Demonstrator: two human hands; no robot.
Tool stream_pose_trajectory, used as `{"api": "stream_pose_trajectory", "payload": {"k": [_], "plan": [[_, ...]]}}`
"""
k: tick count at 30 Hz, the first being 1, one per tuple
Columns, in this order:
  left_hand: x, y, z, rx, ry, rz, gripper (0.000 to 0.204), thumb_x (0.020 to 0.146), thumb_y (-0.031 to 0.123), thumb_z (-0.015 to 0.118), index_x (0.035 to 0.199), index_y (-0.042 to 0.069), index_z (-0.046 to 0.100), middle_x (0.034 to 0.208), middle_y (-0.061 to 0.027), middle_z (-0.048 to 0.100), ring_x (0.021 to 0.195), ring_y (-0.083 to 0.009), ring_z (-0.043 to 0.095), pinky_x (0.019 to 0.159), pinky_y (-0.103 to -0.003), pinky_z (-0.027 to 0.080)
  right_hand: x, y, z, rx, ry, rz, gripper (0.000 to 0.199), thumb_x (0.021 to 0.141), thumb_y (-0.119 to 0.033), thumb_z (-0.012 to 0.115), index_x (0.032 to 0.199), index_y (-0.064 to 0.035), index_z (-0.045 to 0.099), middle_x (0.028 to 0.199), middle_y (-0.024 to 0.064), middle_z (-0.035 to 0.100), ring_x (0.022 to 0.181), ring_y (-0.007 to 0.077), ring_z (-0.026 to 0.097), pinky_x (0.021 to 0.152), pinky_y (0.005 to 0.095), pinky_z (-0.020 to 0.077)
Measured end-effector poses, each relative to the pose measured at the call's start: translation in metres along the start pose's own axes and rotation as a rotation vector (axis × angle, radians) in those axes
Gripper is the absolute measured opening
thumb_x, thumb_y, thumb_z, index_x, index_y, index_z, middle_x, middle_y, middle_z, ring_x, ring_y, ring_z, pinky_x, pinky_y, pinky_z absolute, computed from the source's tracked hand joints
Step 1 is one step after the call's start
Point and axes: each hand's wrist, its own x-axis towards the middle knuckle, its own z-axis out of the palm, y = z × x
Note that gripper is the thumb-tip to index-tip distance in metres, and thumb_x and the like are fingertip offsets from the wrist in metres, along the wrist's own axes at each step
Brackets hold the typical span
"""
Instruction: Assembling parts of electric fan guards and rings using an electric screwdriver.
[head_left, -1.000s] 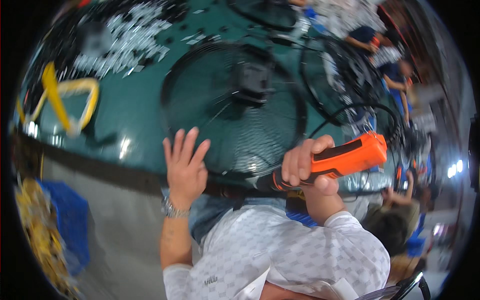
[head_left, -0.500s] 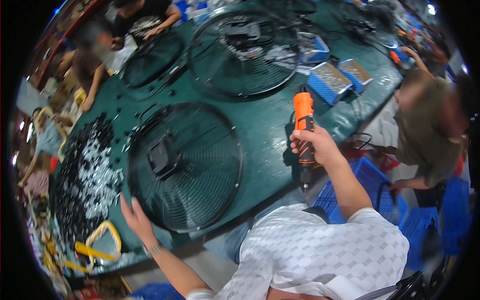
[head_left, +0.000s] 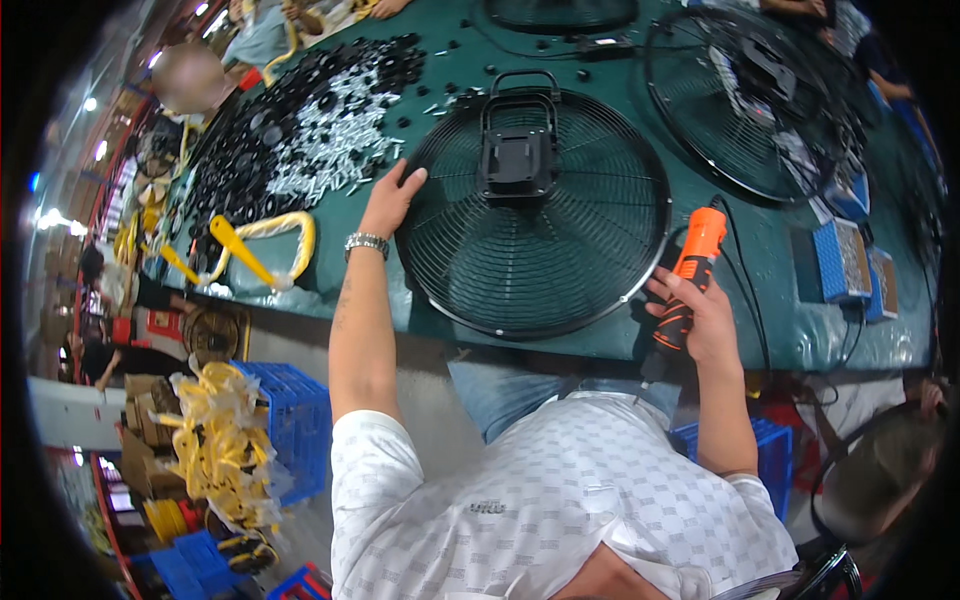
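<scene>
- We have a black fan [head_left: 535, 235] lying on the green worktop [head_left: 800, 335], between the left and right fingers.
- Our left hand [head_left: 385, 205] is at the fan's left rim, thumb a little apart from the fingers; we cannot tell whether they grip it.
- Our right hand [head_left: 708, 320] has its fingers wrapped around an orange and black power screwdriver [head_left: 700, 240], just beside the right rim. Its tip points back toward our body, clear of the fan, so we judge that no screw is being driven.
- Between the fingers and farther from us, a black box [head_left: 517, 160] sits on the wire grille, with a black handle [head_left: 520, 76] beyond it. Both look fitted, we judge; whether any fastening is left we cannot tell.
- Beyond the left fingers lie heaps of black knobs [head_left: 240, 160] and silvery screws [head_left: 335, 150], loose and unused.
- Nearer us and left of those fingers is a yellow frame [head_left: 303, 245].
- Right of the right fingers stand blue boxes [head_left: 838, 262] of small metal pieces; beyond them lies another fan [head_left: 745, 110].
- As for writing, we see small dark lettering on the shirt [head_left: 488, 508], below both hands, and no label we can read on the near fan.
</scene>
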Motion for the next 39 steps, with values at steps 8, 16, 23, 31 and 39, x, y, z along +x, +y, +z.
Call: {"api": "stream_pose_trajectory", "payload": {"k": [8, 16, 23, 31, 39], "plan": [[-0.105, -0.010, -0.083, -0.272, 0.032, -0.254, 0.053, 0.092, 0.046, 0.059, 0.113, -0.003, 0.063, 0.100, -0.0125, 0.068, 0.093, -0.0163, 0.064, 0.080, -0.032, 0.052, 0.042, -0.028, -0.001, -0.128, 0.135, -0.196, 0.048, 0.084, -0.014, 0.070, 0.121, 0.0014, 0.045, 0.109, 0.0136, 0.059, 0.105, 0.0262, 0.061, 0.074, 0.0380, 0.0595], [-0.083, -0.029, -0.005, -0.440, 0.177, 0.024, 0.057, 0.097, 0.033, 0.055, 0.139, -0.003, 0.044, 0.130, -0.0116, 0.056, 0.117, -0.0167, 0.052, 0.099, -0.028, 0.039, -0.014, -0.025, -0.013, -0.209, 0.025, 0.043, 0.055, 0.080, -0.011, 0.073, 0.125, 0.0014, 0.045, 0.112, 0.0139, 0.060, 0.099, 0.0271, 0.064, 0.070, 0.0373, 0.0596], [-0.111, 0.000, 0.023, -0.481, 0.174, 0.015, 0.054, 0.097, 0.026, 0.051, 0.141, -0.005, 0.041, 0.142, -0.0145, 0.045, 0.129, -0.0218, 0.042, 0.110, -0.033, 0.029, 0.008, -0.018, -0.028, 0.015, -0.043, 0.069, 0.045, 0.076, -0.014, 0.078, 0.110, -0.0036, 0.050, 0.092, 0.0063, 0.060, 0.078, 0.0140, 0.062, 0.069, 0.0338, 0.0595], [-0.134, 0.009, 0.057, -0.344, 0.344, -0.113, 0.062, 0.098, 0.038, 0.047, 0.143, -0.004, 0.037, 0.147, -0.0194, 0.038, 0.135, -0.0285, 0.036, 0.113, -0.037, 0.025, -0.005, -0.055, -0.067, 0.146, 0.059, -0.138, 0.045, 0.080, -0.010, 0.074, 0.114, -0.0009, 0.045, 0.095, 0.0125, 0.064, 0.076, 0.0190, 0.066, 0.065, 0.0327, 0.0583], [-0.135, 0.146, 0.064, 0.019, 0.510, 0.312, 0.050, 0.101, 0.025, 0.045, 0.139, -0.008, 0.040, 0.139, -0.0229, 0.047, 0.125, -0.0293, 0.050, 0.105, -0.038, 0.038, -0.098, -0.110, -0.142, 0.032, 0.387, -0.617, 0.067, 0.077, -0.014, 0.071, 0.134, 0.0006, 0.039, 0.101, 0.0176, 0.065, 0.073, 0.0188, 0.064, 0.066, 0.0340, 0.0548]]}}
